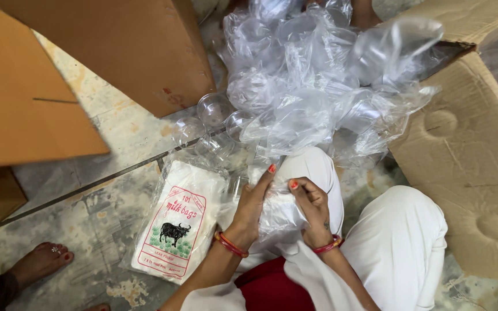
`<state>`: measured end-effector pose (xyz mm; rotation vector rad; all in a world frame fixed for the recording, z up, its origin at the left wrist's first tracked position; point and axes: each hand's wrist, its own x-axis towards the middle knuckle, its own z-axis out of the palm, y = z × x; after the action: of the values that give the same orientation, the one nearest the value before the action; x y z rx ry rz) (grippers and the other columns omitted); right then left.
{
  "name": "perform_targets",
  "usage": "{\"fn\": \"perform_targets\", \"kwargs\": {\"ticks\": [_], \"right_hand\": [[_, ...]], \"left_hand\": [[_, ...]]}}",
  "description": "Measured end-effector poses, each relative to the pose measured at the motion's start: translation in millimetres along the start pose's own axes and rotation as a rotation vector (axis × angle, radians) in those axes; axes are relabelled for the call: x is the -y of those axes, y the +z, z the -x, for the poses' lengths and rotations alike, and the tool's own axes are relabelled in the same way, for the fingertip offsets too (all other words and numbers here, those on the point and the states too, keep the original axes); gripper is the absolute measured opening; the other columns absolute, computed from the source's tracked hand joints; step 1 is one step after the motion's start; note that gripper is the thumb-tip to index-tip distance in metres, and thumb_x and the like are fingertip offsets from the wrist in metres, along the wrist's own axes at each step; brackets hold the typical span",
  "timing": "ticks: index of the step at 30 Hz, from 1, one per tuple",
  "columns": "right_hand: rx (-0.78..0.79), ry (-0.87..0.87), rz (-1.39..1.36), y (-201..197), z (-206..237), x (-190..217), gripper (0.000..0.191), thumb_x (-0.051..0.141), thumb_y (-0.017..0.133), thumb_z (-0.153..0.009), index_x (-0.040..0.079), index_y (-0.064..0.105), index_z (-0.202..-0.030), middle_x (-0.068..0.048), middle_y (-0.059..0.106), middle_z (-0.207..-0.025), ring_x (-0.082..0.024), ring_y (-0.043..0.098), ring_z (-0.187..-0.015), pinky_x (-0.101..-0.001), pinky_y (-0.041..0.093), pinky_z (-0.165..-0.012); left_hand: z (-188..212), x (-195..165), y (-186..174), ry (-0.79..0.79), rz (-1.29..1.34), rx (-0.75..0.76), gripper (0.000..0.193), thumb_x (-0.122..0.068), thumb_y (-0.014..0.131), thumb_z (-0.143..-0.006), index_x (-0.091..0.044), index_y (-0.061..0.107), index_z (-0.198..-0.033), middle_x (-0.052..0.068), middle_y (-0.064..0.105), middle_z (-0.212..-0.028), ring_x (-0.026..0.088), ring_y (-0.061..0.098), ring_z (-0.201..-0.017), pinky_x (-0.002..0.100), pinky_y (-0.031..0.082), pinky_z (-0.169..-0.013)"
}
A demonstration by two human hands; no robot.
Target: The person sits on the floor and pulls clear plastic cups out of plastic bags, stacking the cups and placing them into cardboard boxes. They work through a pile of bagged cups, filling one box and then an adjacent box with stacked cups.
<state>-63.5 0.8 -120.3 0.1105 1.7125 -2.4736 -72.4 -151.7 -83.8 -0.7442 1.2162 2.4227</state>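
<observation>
Small clear bag (280, 210): thin plastic, pinched between both hands above the person's white-clad lap.
Left hand (253, 204): fingers (265, 178) clamped on the bag's left edge, painted thumb pointing up; red bangles at the wrist.
Right hand (313, 208): fingers (302, 190) curled onto the bag's upper right edge, gripping it; red bangle at the wrist.
Packet of bags (177, 222): flat white stack in a clear wrapper with a red-framed label and a black animal picture, lying on the floor just left of the left fingers.
Clear cups (213, 109): several round transparent ones on the floor, above the fingers and a little left.
Large plastic sack (318, 80): crumpled, clear, holding more cups; heaped directly beyond the fingers.
Cardboard boxes (474, 161): one flattened to the right of the fingers, others (116, 46) up and to the left.
Floor (87, 219): worn, mottled stone tiles.
Another person's foot (41, 262): bare, with a toe ring, well left of the fingers.
</observation>
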Motion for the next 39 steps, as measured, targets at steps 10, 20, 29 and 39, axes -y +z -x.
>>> {"fn": "perform_targets", "kwargs": {"ticks": [10,20,29,39], "right_hand": [[-0.109,0.271,-0.405,13.2,22.4,-8.7,0.011,0.017,0.054,-0.104,0.007,0.058,-0.103,-0.003,0.065,-0.089,-0.011,0.064,-0.084,-0.0251,0.053,-0.08],[0.257,0.525,-0.074,2.9,7.7,4.2,0.025,0.017,0.059,-0.1,0.002,0.062,-0.12,0.008,0.036,-0.05,-0.002,0.028,-0.039,-0.022,0.026,-0.038],[0.263,0.588,-0.353,11.1,-13.4,10.5,0.032,0.019,0.056,-0.103,0.001,0.057,-0.13,0.009,0.033,-0.056,-0.002,0.029,-0.046,-0.0213,0.028,-0.043],[0.559,0.575,-0.057,21.6,-28.7,37.4,0.043,0.018,0.059,-0.101,0.006,0.054,-0.142,0.002,0.05,-0.07,-0.003,0.046,-0.059,-0.0178,0.033,-0.044]], "left_hand": [[24.7,30.7,-23.5,-0.332,0.506,0.12,0.041,-0.041,0.067,-0.093,-0.001,0.068,-0.104,0.011,0.075,-0.093,0.021,0.074,-0.08,0.033,0.063,-0.076],[43.9,40.9,-81.6,-0.363,0.26,0.186,0.019,-0.024,0.076,-0.098,-0.011,0.065,-0.089,-0.005,0.06,-0.074,0.006,0.057,-0.061,0.024,0.052,-0.059],[32.5,43.5,-120.9,-0.385,-0.119,0.243,0.035,-0.035,0.069,-0.103,-0.003,0.07,-0.089,-0.001,0.058,-0.066,0.007,0.051,-0.053,0.023,0.044,-0.05],[27.2,26.5,-151.8,0.155,0.141,0.044,0.032,-0.026,0.073,-0.079,-0.003,0.071,-0.1,0.008,0.065,-0.087,0.023,0.065,-0.079,0.039,0.057,-0.077]]}}
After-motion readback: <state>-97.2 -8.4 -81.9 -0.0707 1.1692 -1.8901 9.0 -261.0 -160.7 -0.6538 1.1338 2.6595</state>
